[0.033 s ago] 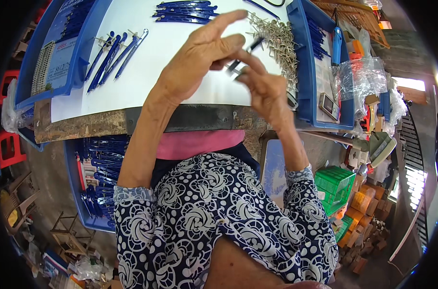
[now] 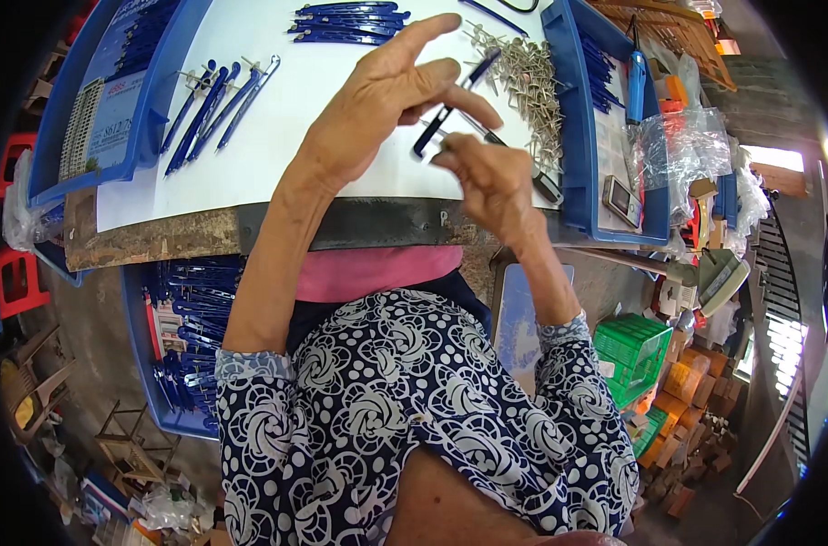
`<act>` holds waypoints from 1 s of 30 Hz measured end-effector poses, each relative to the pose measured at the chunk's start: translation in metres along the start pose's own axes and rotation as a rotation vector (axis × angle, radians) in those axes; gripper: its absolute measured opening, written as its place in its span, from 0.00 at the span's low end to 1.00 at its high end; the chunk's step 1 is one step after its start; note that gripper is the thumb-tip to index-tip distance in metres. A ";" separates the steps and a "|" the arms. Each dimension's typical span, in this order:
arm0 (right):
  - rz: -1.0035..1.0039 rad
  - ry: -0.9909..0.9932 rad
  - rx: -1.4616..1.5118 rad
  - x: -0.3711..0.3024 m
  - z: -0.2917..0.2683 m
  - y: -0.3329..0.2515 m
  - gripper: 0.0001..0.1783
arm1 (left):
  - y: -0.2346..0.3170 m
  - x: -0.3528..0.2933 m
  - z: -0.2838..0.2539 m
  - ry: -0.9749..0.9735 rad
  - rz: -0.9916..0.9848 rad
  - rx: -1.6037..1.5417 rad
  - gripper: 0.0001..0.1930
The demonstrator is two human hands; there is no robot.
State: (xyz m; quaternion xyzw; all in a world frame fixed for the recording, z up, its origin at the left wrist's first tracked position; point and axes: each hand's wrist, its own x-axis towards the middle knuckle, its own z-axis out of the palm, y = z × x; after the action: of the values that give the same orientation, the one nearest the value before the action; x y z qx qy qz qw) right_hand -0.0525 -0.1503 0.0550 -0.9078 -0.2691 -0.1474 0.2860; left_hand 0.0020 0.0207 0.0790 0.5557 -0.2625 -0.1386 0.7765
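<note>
Over the white work surface (image 2: pixel 277 173), my left hand (image 2: pixel 359 114) grips a slim dark blue strip-like part (image 2: pixel 429 135) between its fingers, the index finger stretched out. The part stands aslant, its upper end toward a heap of small silver metal pins (image 2: pixel 528 86). My right hand (image 2: pixel 497 177) is close to the part's lower end, thumb and fingers pinched together; whatever they hold is too small to make out. Beside that hand lies a slim tool with a dark handle (image 2: pixel 548 188). Several blue parts with metal pins (image 2: pixel 209 114) lie on the left, and a stack of blue parts (image 2: pixel 348 23) lies farther back.
Blue bins stand at the left (image 2: pixel 150 136) and right (image 2: pixel 573 127), with blue parts in them. A small grey device (image 2: pixel 621 202) rests in the right one. Below the table edge is another blue bin (image 2: pixel 145 364). A green crate (image 2: pixel 630 350) stands at lower right.
The blue part has tilted and now shows longer and clearer between the hands. My right hand has moved slightly down and away from my left fingers, uncovering the dark-handled tool.
</note>
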 end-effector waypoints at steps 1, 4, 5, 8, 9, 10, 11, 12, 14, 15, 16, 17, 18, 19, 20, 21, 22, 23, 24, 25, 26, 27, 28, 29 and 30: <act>-0.033 0.009 0.021 0.003 0.000 -0.008 0.05 | -0.006 0.002 -0.003 0.019 -0.001 0.034 0.31; -0.051 0.046 0.046 0.010 -0.004 -0.022 0.07 | -0.033 -0.003 -0.005 0.098 0.042 0.094 0.31; 0.001 0.087 -0.001 0.010 -0.010 -0.019 0.06 | -0.039 -0.001 -0.002 0.122 -0.001 0.092 0.27; 0.012 0.216 -0.055 0.008 -0.005 0.002 0.07 | -0.036 -0.014 0.001 -0.026 -0.140 -0.020 0.26; 0.032 0.220 -0.080 0.006 -0.001 0.006 0.07 | -0.033 -0.016 0.004 0.002 -0.119 0.038 0.23; 0.051 0.225 -0.104 0.005 0.003 0.008 0.07 | -0.033 -0.016 0.006 0.001 -0.120 0.038 0.23; 0.110 0.253 0.005 0.004 0.008 0.008 0.06 | -0.032 -0.018 0.007 -0.005 -0.149 0.057 0.22; 0.111 0.253 0.006 0.003 0.012 0.009 0.06 | -0.031 -0.020 0.007 -0.011 -0.179 0.075 0.20; 0.154 0.236 0.106 0.002 0.018 0.012 0.05 | -0.028 -0.021 0.007 0.011 -0.197 0.128 0.16; 0.200 0.218 0.187 0.003 0.019 0.008 0.05 | -0.027 -0.023 0.006 0.035 -0.211 0.169 0.15; 0.200 0.218 0.189 0.003 0.020 0.008 0.05 | -0.027 -0.024 0.006 0.057 -0.225 0.210 0.14; 0.240 0.200 0.296 0.003 0.021 0.007 0.05 | -0.029 -0.024 0.007 0.056 -0.227 0.210 0.14; 0.279 0.181 0.404 0.002 0.022 0.008 0.06 | -0.032 -0.025 0.007 0.079 -0.207 0.280 0.12; 0.281 0.181 0.404 0.001 0.022 0.009 0.06 | -0.035 -0.025 0.008 0.101 -0.186 0.350 0.11; 0.324 0.133 0.450 -0.001 0.022 0.010 0.06 | -0.036 -0.025 0.008 0.102 -0.188 0.350 0.11; 0.366 0.085 0.495 -0.002 0.021 0.012 0.06 | -0.038 -0.026 0.008 0.126 -0.164 0.371 0.09; 0.367 0.082 0.497 -0.002 0.020 0.013 0.06 | -0.039 -0.027 0.008 0.151 -0.140 0.391 0.07; 0.385 0.025 0.583 -0.001 0.017 0.014 0.07 | -0.037 -0.027 0.007 0.150 -0.142 0.390 0.07; 0.402 -0.033 0.669 -0.001 0.014 0.016 0.08 | -0.035 -0.028 0.005 0.122 -0.156 0.384 0.07; 0.404 -0.035 0.669 -0.003 0.012 0.021 0.08 | -0.033 -0.028 0.003 0.096 -0.171 0.377 0.06; 0.422 -0.093 0.846 -0.006 0.010 0.027 0.10 | -0.031 -0.029 0.003 0.094 -0.173 0.379 0.06; 0.437 -0.153 1.023 -0.008 0.009 0.030 0.12 | -0.028 -0.030 0.004 0.041 -0.153 0.362 0.06; 0.437 -0.152 1.026 -0.009 0.007 0.032 0.12 | -0.027 -0.030 0.004 -0.012 -0.134 0.345 0.06; 0.439 -0.185 1.232 -0.009 0.007 0.032 0.14 | -0.028 -0.031 0.004 -0.011 -0.137 0.343 0.06; 0.437 -0.218 1.438 -0.009 0.007 0.032 0.16 | -0.029 -0.031 0.004 -0.017 -0.114 0.356 0.06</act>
State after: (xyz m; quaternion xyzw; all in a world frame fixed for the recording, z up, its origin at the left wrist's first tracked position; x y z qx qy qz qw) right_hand -0.0403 -0.1719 0.0314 -0.5397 -0.1397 0.2150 0.8019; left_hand -0.0237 0.0234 0.0448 0.6970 -0.2574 -0.1387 0.6547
